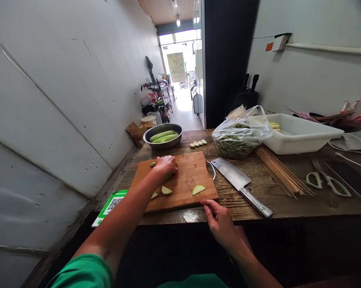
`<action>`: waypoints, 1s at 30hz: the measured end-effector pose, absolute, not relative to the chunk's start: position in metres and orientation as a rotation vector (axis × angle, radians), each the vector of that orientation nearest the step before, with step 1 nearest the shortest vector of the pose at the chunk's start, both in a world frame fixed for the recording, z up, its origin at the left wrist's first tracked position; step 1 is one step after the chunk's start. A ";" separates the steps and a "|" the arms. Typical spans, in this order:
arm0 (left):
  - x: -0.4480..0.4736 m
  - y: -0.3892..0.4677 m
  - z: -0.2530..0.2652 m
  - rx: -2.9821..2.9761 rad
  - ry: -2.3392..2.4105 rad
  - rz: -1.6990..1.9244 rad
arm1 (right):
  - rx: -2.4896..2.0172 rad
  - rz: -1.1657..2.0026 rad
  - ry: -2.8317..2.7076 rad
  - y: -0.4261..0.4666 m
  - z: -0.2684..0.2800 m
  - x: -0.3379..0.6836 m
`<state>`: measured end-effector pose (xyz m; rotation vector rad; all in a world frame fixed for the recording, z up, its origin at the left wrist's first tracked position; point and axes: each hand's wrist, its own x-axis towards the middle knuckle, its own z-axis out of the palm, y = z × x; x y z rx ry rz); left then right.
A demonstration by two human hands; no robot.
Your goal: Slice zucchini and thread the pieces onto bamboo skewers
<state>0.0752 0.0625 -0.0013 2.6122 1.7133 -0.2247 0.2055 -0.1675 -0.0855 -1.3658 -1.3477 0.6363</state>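
My right hand (219, 220) pinches the lower end of a thin bamboo skewer (191, 176) near the cutting board's front edge. Threaded on that skewer is a half-round, pale green squash slice (198, 190). Over the far left of the wooden cutting board (180, 200), my left hand (166, 165) is closed with its fingers curled down; whatever they hold is hidden. Beside those fingers lies a small slice (153, 164). Another cut slice (166, 190) rests nearer on the board, with a further piece (154, 195) partly behind my left forearm.
A cleaver (232, 174) lies right of the board. Beyond it are loose skewers (282, 172), scissors (328, 180) and a phone (352, 178). Behind stand a metal bowl (147, 142) of peeled squash, a skewered row of slices (198, 143), a plastic bag (240, 138) and a white tub (306, 140).
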 end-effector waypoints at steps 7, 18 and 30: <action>0.077 0.040 -0.010 2.042 1.257 0.746 | -1.318 0.628 -1.236 -0.172 -0.084 0.205; 0.112 -0.005 -0.046 0.578 0.914 1.000 | -1.418 0.595 -1.292 -0.180 -0.086 0.215; 0.111 -0.004 -0.046 0.592 0.909 0.914 | -1.392 0.559 -1.307 -0.173 -0.086 0.217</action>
